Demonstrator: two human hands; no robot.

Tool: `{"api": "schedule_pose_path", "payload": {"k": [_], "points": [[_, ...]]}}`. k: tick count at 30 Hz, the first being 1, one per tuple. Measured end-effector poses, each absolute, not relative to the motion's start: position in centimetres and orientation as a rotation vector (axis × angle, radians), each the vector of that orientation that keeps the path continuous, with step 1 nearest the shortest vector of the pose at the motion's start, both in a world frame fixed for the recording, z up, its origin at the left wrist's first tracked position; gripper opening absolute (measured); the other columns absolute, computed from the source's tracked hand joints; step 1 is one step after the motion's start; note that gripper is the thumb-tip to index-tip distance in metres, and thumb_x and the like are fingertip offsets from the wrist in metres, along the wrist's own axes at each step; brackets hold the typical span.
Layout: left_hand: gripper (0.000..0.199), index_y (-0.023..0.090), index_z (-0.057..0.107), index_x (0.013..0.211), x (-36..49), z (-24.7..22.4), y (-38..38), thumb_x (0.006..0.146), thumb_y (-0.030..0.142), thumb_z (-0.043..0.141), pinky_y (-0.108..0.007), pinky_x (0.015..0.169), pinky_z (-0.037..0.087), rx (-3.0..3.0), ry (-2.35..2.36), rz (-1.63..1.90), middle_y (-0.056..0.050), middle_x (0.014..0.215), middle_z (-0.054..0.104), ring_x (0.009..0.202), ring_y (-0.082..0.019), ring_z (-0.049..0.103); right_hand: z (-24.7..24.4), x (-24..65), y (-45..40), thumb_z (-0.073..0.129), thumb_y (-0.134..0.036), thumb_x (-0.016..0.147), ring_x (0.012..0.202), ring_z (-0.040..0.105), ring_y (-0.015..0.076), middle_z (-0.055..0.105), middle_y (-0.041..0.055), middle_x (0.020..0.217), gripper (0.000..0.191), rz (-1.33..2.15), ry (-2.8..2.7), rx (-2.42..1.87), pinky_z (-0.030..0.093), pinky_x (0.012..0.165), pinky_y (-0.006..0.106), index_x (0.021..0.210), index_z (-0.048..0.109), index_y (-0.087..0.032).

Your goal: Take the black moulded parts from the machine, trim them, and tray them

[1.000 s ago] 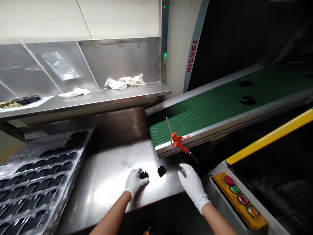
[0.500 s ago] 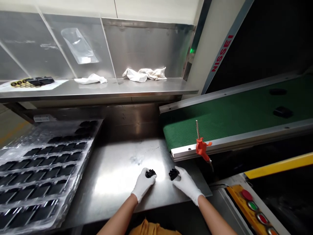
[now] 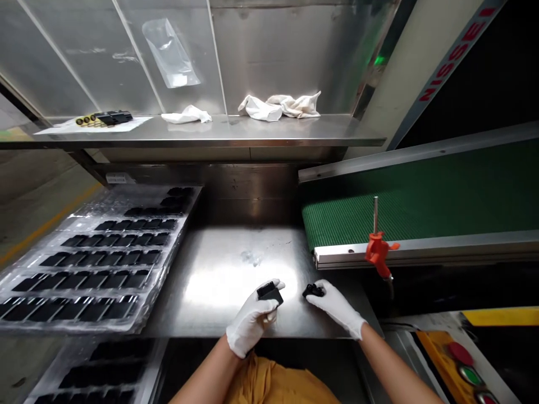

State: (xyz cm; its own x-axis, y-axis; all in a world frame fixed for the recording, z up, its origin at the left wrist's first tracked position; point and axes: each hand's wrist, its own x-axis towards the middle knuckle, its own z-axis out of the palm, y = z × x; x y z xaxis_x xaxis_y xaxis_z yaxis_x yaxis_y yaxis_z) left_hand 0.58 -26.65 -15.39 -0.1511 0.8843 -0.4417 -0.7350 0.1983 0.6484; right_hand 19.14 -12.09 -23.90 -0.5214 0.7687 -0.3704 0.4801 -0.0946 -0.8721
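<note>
In a white glove, my left hand (image 3: 252,317) is closed around a black plastic part (image 3: 272,294), one flat face of which shows. My right hand (image 3: 334,306), also gloved, grips another black plastic part (image 3: 313,290) with a knobbly outline at its fingertips. Both hands are a little above the front of the steel table (image 3: 227,252), apart from each other. To their left lies a clear plastic tray (image 3: 158,280) with rows of flat black parts in its pockets.
A green conveyor belt (image 3: 345,216) slopes down to the table from the right, with an orange air gun (image 3: 378,252) on its near rail. A steel shelf (image 3: 236,132) holds white cloths (image 3: 261,108). A button panel (image 3: 450,359) stands lower right; a second tray (image 3: 158,365) sits lower left.
The view has swung left and down, bringing the lower tray into sight. My left hand has turned its part so a flat face shows. Both hands keep their parts.
</note>
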Motion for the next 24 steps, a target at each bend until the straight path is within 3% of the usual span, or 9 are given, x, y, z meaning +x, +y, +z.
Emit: {"api": "schedule_pose_path", "payload": {"k": [3, 6, 9, 15, 19, 24], "points": [[0.038, 0.017, 0.061, 0.106, 0.8, -14.1, -27.0, 0.076, 0.04, 0.068, -0.02, 0.048, 0.027, 0.101, 0.786, 1.37, -0.007, 0.108, 0.063, 0.048, -0.002, 0.037, -19.1, 19.0, -14.4, 0.07, -0.043, 0.069, 0.064, 0.059, 0.0165, 0.061, -0.0009, 0.07, 0.037, 2.018, -1.69, -1.258, 0.043, 0.059, 0.029, 0.089, 0.055, -0.016], [0.04, 0.018, 0.063, 0.102, 1.3, -12.9, -27.2, 0.082, 0.052, 0.058, -0.02, 0.046, 0.025, -0.015, 0.697, 1.315, -0.003, 0.094, 0.062, 0.047, -0.004, 0.035, -14.2, 19.1, -16.4, 0.072, -0.047, 0.071, 0.065, 0.057, 0.013, 0.062, 0.0013, 0.082, 0.039, 2.259, -1.464, -1.121, 0.044, 0.06, 0.028, 0.089, 0.059, -0.016], [0.044, 0.018, 0.064, 0.1, 1.9, -11.9, -27.2, 0.083, 0.057, 0.054, -0.021, 0.045, 0.025, -0.073, 0.689, 1.264, -0.003, 0.088, 0.062, 0.046, -0.005, 0.034, -11.2, 19.2, -17.8, 0.071, -0.046, 0.076, 0.066, 0.054, 0.0108, 0.065, 0.0054, 0.093, 0.041, 2.416, -1.367, -0.966, 0.041, 0.058, 0.025, 0.101, 0.064, -0.015], [0.042, 0.018, 0.063, 0.094, 2.4, -10.8, -27.0, 0.082, 0.058, 0.056, -0.021, 0.046, 0.027, -0.135, 0.652, 1.235, 0.0, 0.074, 0.057, 0.045, -0.005, 0.034, -9.0, 19.2, -18.6, 0.067, -0.045, 0.081, 0.069, 0.056, 0.0115, 0.066, 0.01, 0.103, 0.046, 2.445, -1.288, -0.945, 0.041, 0.056, 0.023, 0.115, 0.064, -0.015], [0.038, 0.018, 0.062, 0.097, 2.6, -10.7, -27.2, 0.084, 0.054, 0.056, -0.021, 0.05, 0.035, -0.111, 0.674, 1.249, 0.001, 0.069, 0.053, 0.049, -0.007, 0.04, -8.0, 19.3, -18.8, 0.063, -0.041, 0.085, 0.08, 0.06, 0.0154, 0.064, 0.0113, 0.109, 0.046, 2.436, -1.218, -0.946, 0.046, 0.062, 0.025, 0.123, 0.061, -0.016], [0.032, 0.019, 0.06, 0.102, 2.8, -10.7, -27.5, 0.085, 0.046, 0.061, -0.021, 0.056, 0.041, -0.048, 0.708, 1.271, 0.001, 0.075, 0.057, 0.056, -0.007, 0.05, -7.3, 19.5, -19.0, 0.067, -0.036, 0.081, 0.083, 0.06, 0.0157, 0.064, 0.0091, 0.106, 0.047, 2.409, -1.186, -0.944, 0.048, 0.063, 0.024, 0.125, 0.06, -0.019]]}}
